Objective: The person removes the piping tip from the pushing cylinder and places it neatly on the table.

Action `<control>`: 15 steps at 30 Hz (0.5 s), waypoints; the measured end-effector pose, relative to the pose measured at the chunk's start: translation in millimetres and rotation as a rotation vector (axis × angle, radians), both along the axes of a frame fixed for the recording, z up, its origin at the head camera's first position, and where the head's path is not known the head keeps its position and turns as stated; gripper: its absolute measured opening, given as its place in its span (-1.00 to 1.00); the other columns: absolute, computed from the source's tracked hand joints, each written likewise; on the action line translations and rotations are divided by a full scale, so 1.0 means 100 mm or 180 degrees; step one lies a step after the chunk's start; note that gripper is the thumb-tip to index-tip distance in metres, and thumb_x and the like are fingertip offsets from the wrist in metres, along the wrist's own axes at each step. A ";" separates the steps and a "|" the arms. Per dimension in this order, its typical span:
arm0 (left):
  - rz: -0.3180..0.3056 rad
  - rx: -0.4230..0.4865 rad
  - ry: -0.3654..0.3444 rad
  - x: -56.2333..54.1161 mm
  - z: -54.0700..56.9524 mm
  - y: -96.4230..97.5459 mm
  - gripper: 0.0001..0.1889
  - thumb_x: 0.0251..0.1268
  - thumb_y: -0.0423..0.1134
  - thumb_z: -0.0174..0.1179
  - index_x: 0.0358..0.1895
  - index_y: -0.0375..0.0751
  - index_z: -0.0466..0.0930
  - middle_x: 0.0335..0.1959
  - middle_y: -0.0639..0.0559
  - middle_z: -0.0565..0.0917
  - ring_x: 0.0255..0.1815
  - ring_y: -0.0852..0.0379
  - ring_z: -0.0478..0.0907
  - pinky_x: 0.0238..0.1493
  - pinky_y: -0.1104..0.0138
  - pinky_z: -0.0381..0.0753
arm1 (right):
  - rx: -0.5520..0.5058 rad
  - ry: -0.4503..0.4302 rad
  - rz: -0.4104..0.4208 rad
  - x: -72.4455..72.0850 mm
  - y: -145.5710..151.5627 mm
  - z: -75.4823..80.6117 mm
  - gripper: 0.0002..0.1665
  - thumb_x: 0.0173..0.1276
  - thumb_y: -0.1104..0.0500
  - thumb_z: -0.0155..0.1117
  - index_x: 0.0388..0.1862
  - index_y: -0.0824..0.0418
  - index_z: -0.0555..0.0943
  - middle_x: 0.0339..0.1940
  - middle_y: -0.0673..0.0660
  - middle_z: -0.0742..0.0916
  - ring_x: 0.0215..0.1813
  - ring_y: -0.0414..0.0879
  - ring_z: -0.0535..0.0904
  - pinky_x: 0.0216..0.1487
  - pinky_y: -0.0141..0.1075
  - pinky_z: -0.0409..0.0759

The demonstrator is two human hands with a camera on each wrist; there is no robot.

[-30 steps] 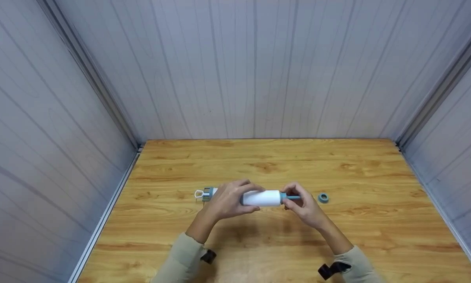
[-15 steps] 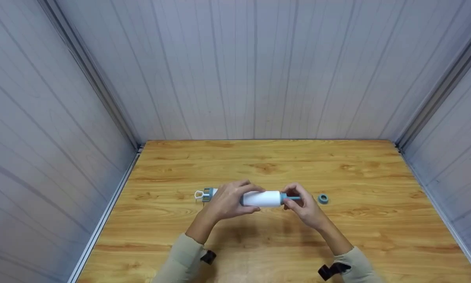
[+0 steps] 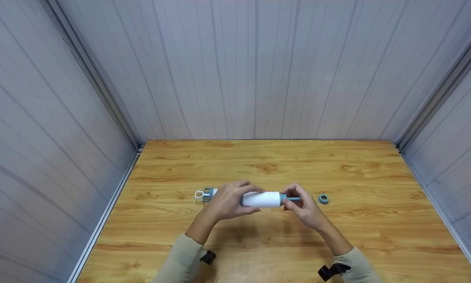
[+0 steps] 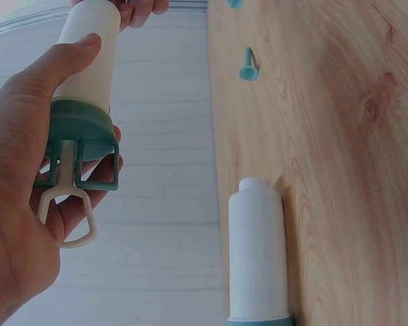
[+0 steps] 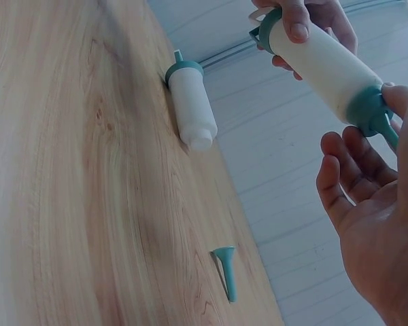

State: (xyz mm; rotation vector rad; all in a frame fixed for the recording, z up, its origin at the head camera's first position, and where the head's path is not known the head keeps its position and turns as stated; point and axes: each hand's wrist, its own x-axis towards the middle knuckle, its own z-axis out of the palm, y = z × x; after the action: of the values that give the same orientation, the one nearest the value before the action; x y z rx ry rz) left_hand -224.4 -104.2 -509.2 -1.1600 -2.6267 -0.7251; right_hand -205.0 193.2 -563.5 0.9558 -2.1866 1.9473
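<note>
My left hand (image 3: 232, 199) grips an icing syringe with a white barrel (image 3: 263, 199), held roughly level above the table. In the left wrist view its teal end cap (image 4: 85, 125) and white looped plunger handle (image 4: 71, 214) lie within the palm. My right hand (image 3: 304, 206) pinches the teal nozzle (image 5: 382, 125) and collar (image 5: 366, 109) at the other end, thumb on top and fingers below. A second white syringe (image 5: 192, 102) lies on the table, partly hidden behind my left hand in the head view; its front shows no nozzle.
On the wooden table (image 3: 267, 239) rest a small teal ring (image 3: 323, 199), right of my right hand, and a loose teal nozzle (image 5: 226, 272). Pale panel walls (image 3: 235, 70) enclose the back and both sides.
Both hands keep nearly the same place and hold. The syringe's nozzle end has dipped very slightly in the head view.
</note>
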 end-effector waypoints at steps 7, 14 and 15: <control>-0.0034 0.0019 -0.0002 0.00 0.00 -0.01 -0.53 0.39 0.02 0.61 0.31 0.12 0.79 0.07 -0.05 0.85 -0.06 -0.01 0.85 -0.06 0.10 0.87 | -0.0022 0.0019 0.0024 0.00 0.00 -0.01 -0.78 0.66 0.52 0.14 0.20 0.53 0.47 0.02 -0.09 0.69 -0.05 -0.32 0.69 -0.12 -0.27 0.83; -0.0049 0.0050 0.0076 0.01 0.00 -0.01 -0.52 0.34 -0.03 0.65 0.29 0.08 0.80 0.05 -0.06 0.85 -0.11 -0.03 0.86 -0.09 0.08 0.88 | -0.0107 0.0046 0.0060 0.03 -0.01 -0.01 -0.69 0.56 0.57 0.21 0.21 0.57 0.46 0.12 -0.05 0.68 0.05 -0.30 0.73 -0.03 -0.36 0.83; -0.0047 0.0053 0.0076 0.01 0.00 -0.01 -0.52 0.33 -0.03 0.66 0.29 0.08 0.80 0.05 -0.06 0.85 -0.11 -0.03 0.86 -0.09 0.08 0.88 | -0.0107 0.0038 0.0062 0.03 -0.02 -0.02 -0.69 0.56 0.57 0.22 0.21 0.57 0.45 0.13 -0.04 0.68 0.06 -0.30 0.73 -0.02 -0.37 0.83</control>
State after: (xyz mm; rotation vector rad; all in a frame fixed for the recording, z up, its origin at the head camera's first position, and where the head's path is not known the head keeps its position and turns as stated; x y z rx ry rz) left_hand -223.2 -105.3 -509.5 -1.1775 -2.5905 -0.7299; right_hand -201.9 191.6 -565.1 0.9848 -2.1392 1.9750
